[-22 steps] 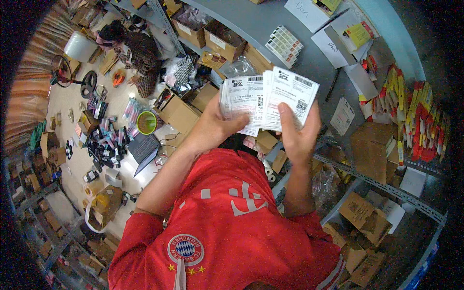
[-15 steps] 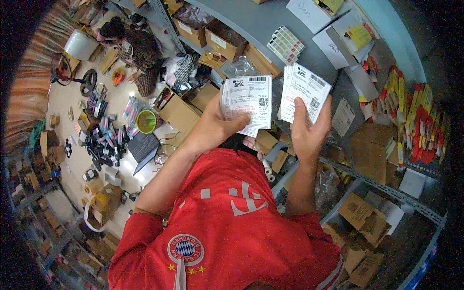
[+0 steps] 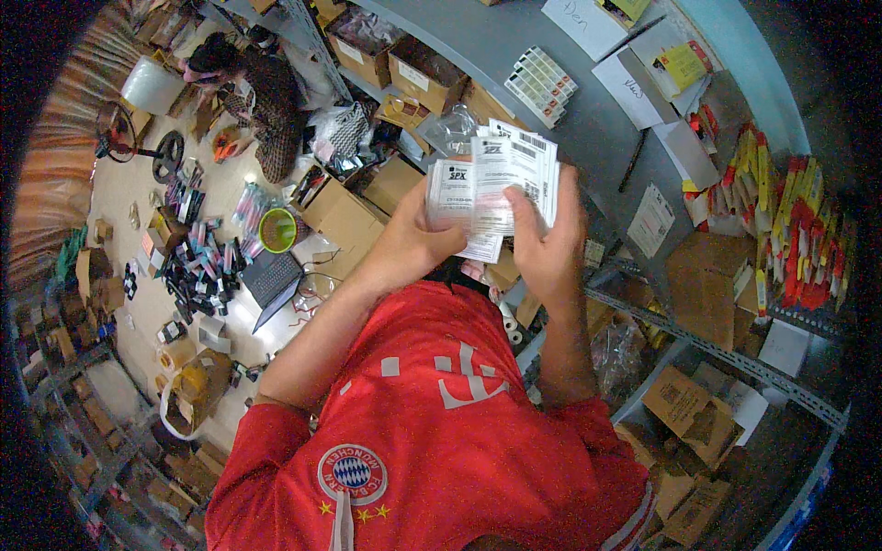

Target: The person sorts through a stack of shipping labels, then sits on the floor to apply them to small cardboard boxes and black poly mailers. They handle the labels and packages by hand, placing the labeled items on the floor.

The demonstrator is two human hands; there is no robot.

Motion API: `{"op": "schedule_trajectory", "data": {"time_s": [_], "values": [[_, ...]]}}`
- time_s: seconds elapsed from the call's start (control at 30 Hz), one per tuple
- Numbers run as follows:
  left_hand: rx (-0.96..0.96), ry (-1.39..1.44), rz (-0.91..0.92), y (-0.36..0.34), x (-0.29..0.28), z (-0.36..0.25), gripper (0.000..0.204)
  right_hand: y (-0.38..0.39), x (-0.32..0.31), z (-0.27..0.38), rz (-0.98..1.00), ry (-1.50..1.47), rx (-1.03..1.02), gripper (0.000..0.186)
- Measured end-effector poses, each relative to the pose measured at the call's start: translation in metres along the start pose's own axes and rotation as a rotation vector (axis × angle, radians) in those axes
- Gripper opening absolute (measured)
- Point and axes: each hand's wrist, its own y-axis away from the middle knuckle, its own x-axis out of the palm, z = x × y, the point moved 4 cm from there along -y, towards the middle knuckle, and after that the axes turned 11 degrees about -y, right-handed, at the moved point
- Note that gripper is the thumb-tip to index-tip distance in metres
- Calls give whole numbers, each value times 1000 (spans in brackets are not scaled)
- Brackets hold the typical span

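My left hand (image 3: 413, 239) grips white printed shipping labels (image 3: 448, 184) by their left side, thumb across the lower part. My right hand (image 3: 547, 239) holds a second stack of labels (image 3: 501, 165), thumb pressed on its face. The two stacks overlap in front of my red shirt, the right one partly covering the left one. Beyond them lie cardboard boxes (image 3: 423, 78) and a grey shelf top with small printed label sheets (image 3: 540, 87).
A co-worker (image 3: 257, 106) crouches at upper left on the floor, among piled small products (image 3: 193, 275), a green basket (image 3: 277, 230) and a laptop (image 3: 271, 285). Metal shelving (image 3: 698, 335) with boxes runs along my right, below red-and-yellow packets (image 3: 795, 230). White boxes (image 3: 634, 87) stand at upper right.
My right hand's stack first moved right, away from the left one, then came back leftward and now lies over it. My left hand shifted only slightly.
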Motion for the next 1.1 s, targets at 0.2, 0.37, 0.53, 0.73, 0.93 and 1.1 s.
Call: {"op": "schedule_trajectory", "data": {"time_s": [0.2,0.37,0.53,0.73,0.93,1.1], "values": [[37,-57,57,-2,3,-7,73,-3,-14,-2,-78,-14,-126,23],[32,-10,61,-1,5,-15,75,-4,-37,-3,-206,-220,-91,33],[27,3,62,0,5,-17,74,2,-50,1,-105,-250,-57,37],[82,-84,67,2,5,-16,73,7,-41,-7,-35,-375,-18,37],[27,-84,10,3,3,-6,63,10,-26,-20,-35,-400,75,41],[-1,-102,-12,2,3,0,55,13,-15,-24,10,-365,77,45]]}}
